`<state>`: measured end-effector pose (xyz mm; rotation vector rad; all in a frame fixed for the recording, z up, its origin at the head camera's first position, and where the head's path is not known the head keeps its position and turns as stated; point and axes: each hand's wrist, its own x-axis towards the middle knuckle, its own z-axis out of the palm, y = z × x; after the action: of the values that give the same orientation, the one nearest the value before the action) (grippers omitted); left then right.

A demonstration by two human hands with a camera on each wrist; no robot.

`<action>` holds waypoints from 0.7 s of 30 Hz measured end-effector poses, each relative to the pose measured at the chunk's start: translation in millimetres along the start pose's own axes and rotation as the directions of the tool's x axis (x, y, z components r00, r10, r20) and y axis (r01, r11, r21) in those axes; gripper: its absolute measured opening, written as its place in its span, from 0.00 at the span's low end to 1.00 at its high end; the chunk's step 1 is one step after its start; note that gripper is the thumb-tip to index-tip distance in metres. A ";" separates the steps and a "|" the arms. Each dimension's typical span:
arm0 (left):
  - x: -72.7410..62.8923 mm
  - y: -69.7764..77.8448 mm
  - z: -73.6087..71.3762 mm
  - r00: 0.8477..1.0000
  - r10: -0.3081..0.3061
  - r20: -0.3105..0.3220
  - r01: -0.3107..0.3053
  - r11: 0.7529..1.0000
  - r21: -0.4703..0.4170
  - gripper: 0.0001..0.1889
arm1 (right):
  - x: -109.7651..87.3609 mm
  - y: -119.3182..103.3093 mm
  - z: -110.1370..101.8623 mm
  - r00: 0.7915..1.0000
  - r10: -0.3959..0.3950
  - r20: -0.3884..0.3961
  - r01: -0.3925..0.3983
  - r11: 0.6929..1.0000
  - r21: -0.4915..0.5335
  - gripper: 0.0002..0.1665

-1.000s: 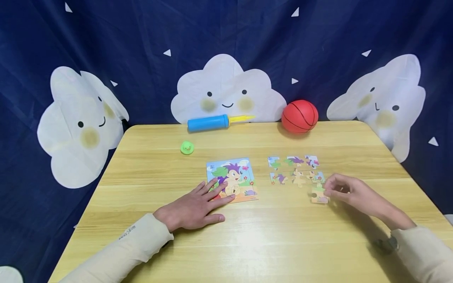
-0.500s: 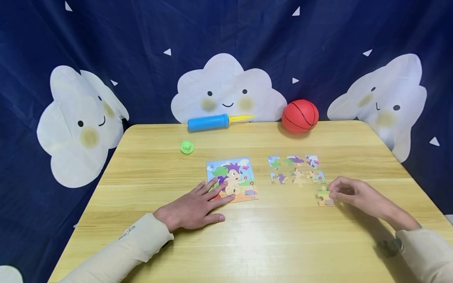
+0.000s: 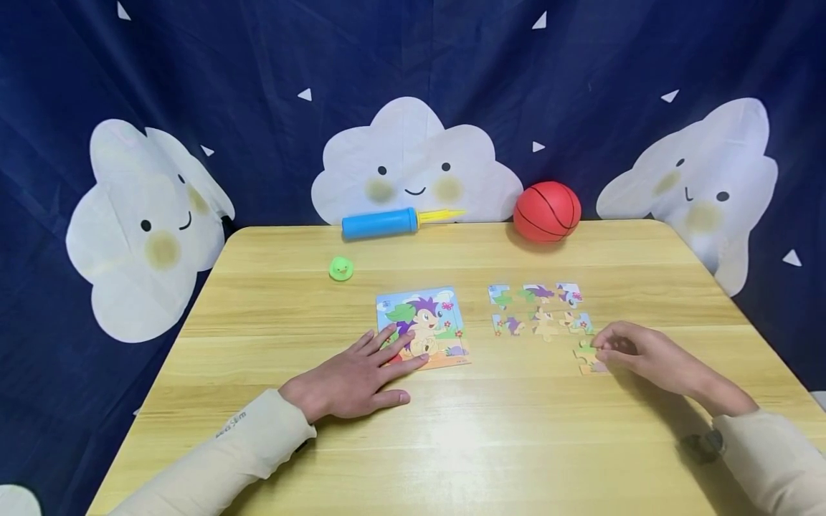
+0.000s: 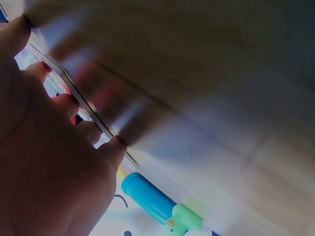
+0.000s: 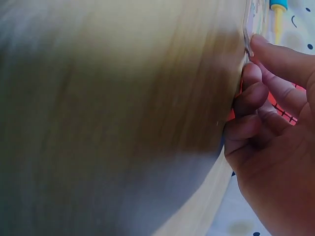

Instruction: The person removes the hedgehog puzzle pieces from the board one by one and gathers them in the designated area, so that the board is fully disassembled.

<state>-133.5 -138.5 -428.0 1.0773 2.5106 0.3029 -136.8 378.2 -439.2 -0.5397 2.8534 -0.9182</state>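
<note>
My left hand [image 3: 353, 376] lies with its fingers spread over the lower left of a finished hedgehog picture [image 3: 429, 312]. The left wrist view shows the fingertips touching the edge of that flat board. To the right, my right hand [image 3: 645, 356] pinches a small jigsaw piece [image 3: 589, 367], coloured green, orange and purple, between thumb and forefinger. This piece sits just below the right end of two rows of loose jigsaw pieces [image 3: 545, 322], which carry parts of the same hedgehog design. In the right wrist view, only a thin edge of the pinched piece shows beside the thumb.
A blue hand pump [image 3: 381, 224] with a yellow nozzle lies along the back edge of the wooden table [image 3: 452, 444]. Right of it is a red ball [image 3: 547, 212]. A small green duck toy [image 3: 341, 269] stands left of the picture board. Behind hangs a dark blue cloth with clouds.
The right hand shifts the pinched jigsaw piece slightly right and nearer, then the hand moves back a little left and covers more of it. The left hand stays still.
</note>
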 end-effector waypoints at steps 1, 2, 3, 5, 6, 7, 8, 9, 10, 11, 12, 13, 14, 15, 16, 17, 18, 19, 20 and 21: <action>0.1 0.0 0.0 1.000 0.001 0.000 -0.001 1.000 0.000 0.34 | 0.1 0.1 0.2 1.000 0.003 0.000 -0.003 1.000 -0.002 0.08; 0.2 0.1 -0.1 1.000 0.001 0.000 -0.001 1.000 -0.001 0.34 | 0.1 0.3 0.3 1.000 0.007 0.000 -0.007 1.000 -0.005 0.08; 0.3 0.1 -0.1 1.000 0.001 0.000 -0.001 1.000 -0.001 0.34 | 0.1 0.5 0.4 1.000 0.009 0.000 -0.009 1.000 -0.006 0.08; 0.4 0.2 -0.2 1.000 0.001 0.001 -0.001 1.000 -0.001 0.34 | 0.0 0.6 0.5 1.000 0.010 0.000 -0.010 1.000 -0.004 0.08; 0.5 0.2 -0.2 1.000 0.000 0.001 0.000 1.000 -0.001 0.34 | -0.1 0.6 0.4 1.000 0.011 0.000 -0.011 1.000 -0.001 0.08; 0.3 0.3 -0.2 1.000 -0.001 0.002 0.001 1.000 -0.001 0.34 | -0.1 0.6 0.5 1.000 0.011 0.000 -0.011 1.000 0.003 0.08; 0.2 0.3 -0.3 1.000 -0.002 0.003 0.002 1.000 -0.002 0.34 | -0.2 0.7 0.4 1.000 0.011 0.001 -0.011 1.000 0.006 0.07; 0.2 0.3 -0.3 1.000 -0.003 0.003 0.003 1.000 -0.004 0.34 | -0.3 0.7 0.4 1.000 0.014 -0.001 -0.014 1.000 0.014 0.07; 0.1 0.4 -0.4 1.000 -0.004 0.004 0.004 1.000 -0.005 0.34 | -0.6 0.7 0.1 1.000 0.014 0.000 -0.014 1.000 0.017 0.07; 0.1 0.4 -0.4 1.000 -0.004 0.004 0.004 1.000 -0.008 0.34 | -0.8 0.7 -0.2 1.000 0.014 -0.002 -0.014 1.000 0.022 0.07; 0.1 0.5 -0.4 1.000 -0.005 0.004 0.005 1.000 -0.009 0.34 | -1.1 0.7 -0.5 1.000 0.013 -0.003 -0.013 1.000 0.026 0.07; 0.1 0.6 -0.5 1.000 -0.005 0.005 0.006 1.000 -0.010 0.34 | -1.5 0.7 -0.9 1.000 0.012 -0.005 -0.012 0.999 0.031 0.07; 0.2 0.6 -0.5 1.000 -0.006 0.005 0.006 1.000 -0.012 0.34 | -2.0 0.7 -1.4 1.000 0.009 -0.007 -0.009 0.999 0.036 0.07; 0.1 0.7 -0.6 1.000 -0.007 0.005 0.007 1.000 -0.012 0.34 | -2.4 0.7 -1.9 1.000 0.008 -0.009 -0.007 0.999 0.041 0.07; 0.2 0.8 -0.6 1.000 -0.007 0.007 0.007 1.000 -0.012 0.34 | -2.8 0.7 -2.6 1.000 0.002 -0.007 -0.002 0.999 0.041 0.07; 0.2 0.8 -0.7 1.000 -0.008 0.007 0.008 1.000 -0.011 0.34 | -3.2 0.6 -3.1 1.000 0.001 -0.009 0.000 0.999 0.045 0.07; 0.2 0.9 -0.8 1.000 -0.009 0.008 0.009 1.000 -0.010 0.34 | -3.5 0.2 -3.6 1.000 -0.003 -0.011 0.003 0.999 0.045 0.07; 0.2 1.0 -0.9 1.000 -0.009 0.008 0.010 1.000 -0.010 0.34 | -3.5 -0.1 -4.0 1.000 -0.005 -0.013 0.005 0.999 0.046 0.07; 0.1 1.0 -1.0 1.000 -0.010 0.009 0.010 1.000 -0.009 0.34 | -3.5 -0.9 -4.3 1.000 -0.006 -0.018 0.007 0.999 0.042 0.07; 0.1 0.9 -1.0 1.000 -0.010 0.010 0.010 1.000 -0.009 0.34 | -3.5 -2.0 -4.2 1.000 -0.006 -0.028 0.007 0.999 0.035 0.07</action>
<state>-133.4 -137.8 -426.8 1.0602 2.5024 0.3047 -133.8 380.3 -434.7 -0.5378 2.8558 -0.9823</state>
